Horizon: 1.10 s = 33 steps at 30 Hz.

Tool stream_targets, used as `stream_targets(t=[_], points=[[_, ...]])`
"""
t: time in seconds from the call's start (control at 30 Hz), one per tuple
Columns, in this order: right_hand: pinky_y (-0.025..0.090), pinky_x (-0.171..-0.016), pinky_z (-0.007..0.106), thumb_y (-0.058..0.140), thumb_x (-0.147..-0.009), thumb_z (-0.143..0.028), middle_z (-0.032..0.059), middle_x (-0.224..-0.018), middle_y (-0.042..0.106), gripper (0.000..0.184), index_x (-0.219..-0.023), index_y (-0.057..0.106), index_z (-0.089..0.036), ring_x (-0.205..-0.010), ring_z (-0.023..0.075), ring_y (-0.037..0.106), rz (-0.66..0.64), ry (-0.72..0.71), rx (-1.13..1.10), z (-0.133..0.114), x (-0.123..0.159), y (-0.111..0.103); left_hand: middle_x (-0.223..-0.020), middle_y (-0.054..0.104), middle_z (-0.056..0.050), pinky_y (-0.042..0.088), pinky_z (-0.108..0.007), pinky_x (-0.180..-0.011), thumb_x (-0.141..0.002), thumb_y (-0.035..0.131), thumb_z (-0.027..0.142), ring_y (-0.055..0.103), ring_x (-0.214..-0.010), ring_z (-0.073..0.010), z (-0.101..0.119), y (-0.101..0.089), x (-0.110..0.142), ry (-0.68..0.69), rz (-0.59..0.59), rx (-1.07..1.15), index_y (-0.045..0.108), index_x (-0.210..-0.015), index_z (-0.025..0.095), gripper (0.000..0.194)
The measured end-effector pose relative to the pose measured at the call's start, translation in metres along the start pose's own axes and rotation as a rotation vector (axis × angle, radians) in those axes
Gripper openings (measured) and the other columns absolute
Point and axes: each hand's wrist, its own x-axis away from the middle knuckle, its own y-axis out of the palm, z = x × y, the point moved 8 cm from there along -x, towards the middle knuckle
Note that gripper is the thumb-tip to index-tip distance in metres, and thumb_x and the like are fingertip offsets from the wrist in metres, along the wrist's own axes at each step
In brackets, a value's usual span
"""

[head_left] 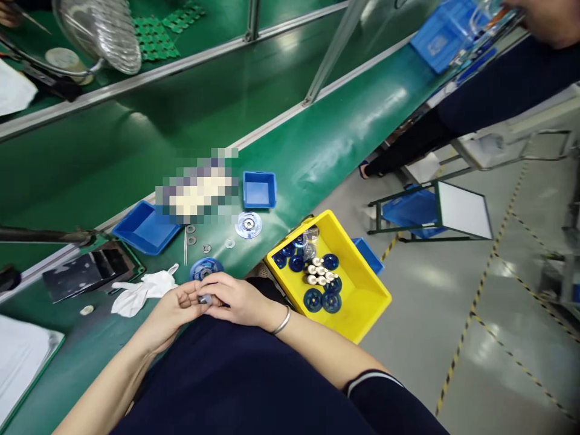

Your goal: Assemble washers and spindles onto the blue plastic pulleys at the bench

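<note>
My left hand (174, 309) and my right hand (238, 299) meet over the green conveyor belt (290, 136), their fingers closed on a small grey part (205, 299). Just beyond my fingers lies a blue disc (206, 269). Several small metal washers (191, 229), a clear ring (230, 243), a clear disc with a metal centre (248, 225) and steel tweezers (185, 248) lie farther out. To the right of my right hand, a yellow tray (362, 296) holds blue discs (312, 300), white parts (318, 270) and clear parts (310, 241). A white glove (140, 294) lies left of my left hand.
Blue bins (259, 190) (145, 227) stand on the belt beside a pixelated patch (197, 190). A black pad (88, 275) lies at left. A co-worker's hand (550, 21) and a blue crate (441, 36) are at upper right. A fan (102, 33) stands at upper left.
</note>
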Motion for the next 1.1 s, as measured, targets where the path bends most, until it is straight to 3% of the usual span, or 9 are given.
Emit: stream_targets(t=[0.2,0.47,0.6,0.7,0.8,0.93,1.03,1.1], points=[[0.042,-0.107,0.026,0.051,-0.095,-0.03,0.0098,-0.131,0.056,0.032,-0.124,0.053,-0.016,-0.128,0.0128,0.047,-0.065,-0.025,-0.105,-0.006,0.004,-0.004,-0.099,0.072,-0.005,0.052,-0.03,-0.089,-0.068,0.082,0.029,0.067,-0.097,-0.0211,-0.002,-0.001,0.002,-0.064,-0.001,-0.077,0.066,-0.095,0.021,0.032],[0.046,-0.101,0.022,0.051,-0.095,-0.039,0.01,-0.138,0.05,0.041,-0.127,0.054,-0.015,-0.122,0.0135,0.052,-0.056,0.107,-0.003,0.003,0.021,-0.005,-0.097,0.073,-0.006,0.052,-0.029,-0.087,-0.076,0.075,0.039,0.067,-0.091,-0.0192,-0.011,0.005,0.004,-0.095,-0.017,-0.115,0.065,-0.099,0.019,0.032],[0.049,-0.099,0.027,0.053,-0.093,-0.045,0.0084,-0.135,0.051,0.042,-0.126,0.056,-0.02,-0.119,0.017,0.055,-0.115,0.115,0.044,-0.007,0.021,-0.007,-0.094,0.073,-0.005,0.051,-0.027,-0.081,-0.073,0.077,0.034,0.067,-0.087,-0.0183,-0.012,0.016,0.006,-0.034,0.075,-0.082,0.065,-0.097,0.016,0.033],[0.05,-0.1,0.032,0.055,-0.093,-0.035,0.0079,-0.133,0.053,0.037,-0.129,0.053,-0.024,-0.12,0.0191,0.054,-0.122,0.14,0.076,-0.006,0.023,-0.008,-0.084,0.071,-0.005,0.049,-0.027,-0.076,-0.071,0.077,0.036,0.065,-0.081,-0.0172,-0.008,0.03,0.005,0.108,0.106,-0.018,0.066,-0.089,0.013,0.031],[0.052,-0.098,0.036,0.054,-0.092,-0.023,0.0098,-0.133,0.051,0.036,-0.128,0.052,-0.025,-0.119,0.0218,0.055,-0.149,0.052,0.178,0.001,0.025,-0.003,-0.077,0.067,-0.003,0.047,-0.029,-0.077,-0.064,0.082,0.04,0.062,-0.075,-0.0152,-0.009,0.034,0.003,0.221,0.126,0.087,0.063,-0.079,0.013,0.036],[0.059,-0.08,0.03,0.056,-0.092,-0.025,0.0117,-0.127,0.05,0.032,-0.124,0.055,-0.025,-0.096,0.0186,0.063,-0.2,-0.231,0.236,-0.007,0.019,0.009,-0.075,0.065,-0.001,0.047,-0.035,-0.085,-0.048,0.089,0.047,0.061,-0.073,-0.0143,-0.025,0.03,0.016,0.321,0.125,0.414,0.061,-0.081,0.013,0.055],[0.059,-0.078,0.033,0.055,-0.092,-0.031,0.0132,-0.127,0.05,0.034,-0.125,0.055,-0.024,-0.096,0.0209,0.063,-0.307,-0.398,0.261,-0.021,0.018,0.032,-0.078,0.066,-0.001,0.045,-0.04,-0.092,-0.041,0.09,0.051,0.061,-0.074,-0.0153,-0.052,0.028,0.039,0.416,0.141,0.536,0.065,-0.088,0.013,0.065],[0.059,-0.079,0.039,0.055,-0.091,-0.037,0.0152,-0.124,0.052,0.036,-0.125,0.056,-0.022,-0.098,0.025,0.061,-0.363,-0.512,0.303,-0.034,0.026,0.053,-0.081,0.067,-0.002,0.046,-0.039,-0.092,-0.045,0.089,0.05,0.062,-0.078,-0.0173,-0.084,0.024,0.06,0.45,0.286,0.566,0.067,-0.092,0.014,0.063]])
